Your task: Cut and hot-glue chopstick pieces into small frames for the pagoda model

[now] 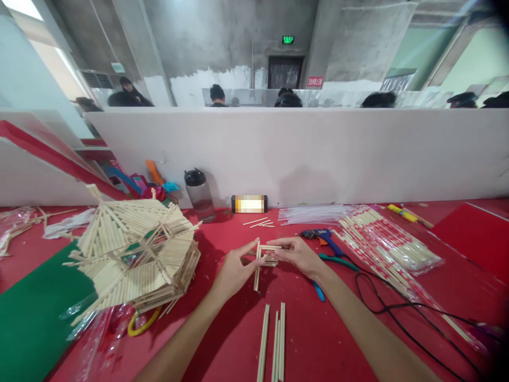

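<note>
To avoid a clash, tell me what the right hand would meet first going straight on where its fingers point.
Probably the long wooden sticks pinched by the left hand, with that hand's fingers right beside them. The right hand faces them closely, though depth is unclear.

Bright, fairly even light fills the space below the long white partition board (389, 154), on which soft, faint shadows fall. On the glossy red tabletop (326, 339) before it, shadows are broader and darker, and the clear plastic packaging (427, 262) glints. Above the board, the glowing green exit sign (287, 39) shows crisply enough, while a pale streak hazes the upper right. Held pale wooden sticks (257, 278) look reasonably sharp; wide-angle stretching and dark corners mark the right edge.
</note>
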Tool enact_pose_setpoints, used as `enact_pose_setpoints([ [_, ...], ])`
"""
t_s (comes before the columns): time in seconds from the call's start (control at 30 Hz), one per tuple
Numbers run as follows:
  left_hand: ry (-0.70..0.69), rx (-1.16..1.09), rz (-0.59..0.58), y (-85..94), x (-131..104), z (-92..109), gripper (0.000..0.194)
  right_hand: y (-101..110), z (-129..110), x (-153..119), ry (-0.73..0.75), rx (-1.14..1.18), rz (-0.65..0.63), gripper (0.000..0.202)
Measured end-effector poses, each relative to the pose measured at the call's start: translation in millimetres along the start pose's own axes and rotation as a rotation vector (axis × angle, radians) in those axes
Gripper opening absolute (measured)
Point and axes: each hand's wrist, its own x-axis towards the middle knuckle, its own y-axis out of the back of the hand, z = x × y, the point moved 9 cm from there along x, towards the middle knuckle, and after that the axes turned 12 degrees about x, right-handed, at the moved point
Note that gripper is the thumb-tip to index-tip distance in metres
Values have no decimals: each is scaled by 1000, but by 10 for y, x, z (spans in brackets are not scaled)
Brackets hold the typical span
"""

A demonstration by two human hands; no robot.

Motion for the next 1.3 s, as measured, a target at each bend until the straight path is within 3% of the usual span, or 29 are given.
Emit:
enact_pose_setpoints([
  [0.37, 5, -38, 3, 18, 11, -45, 63, -57, -22, 5, 6, -34, 5, 58],
  [0.77, -27, -77, -49, 52, 41, -6, 64, -181, -275, -28, 182, -420, -71, 34],
  [1.13, -42, 5, -103, 22, 50, -50, 60, -285, -330, -77, 247, -692, 44, 19],
  [1.3, -43, 42, -78, 100, 76, -88, 56, -322, -332, -84, 274, -894, 73, 17],
])
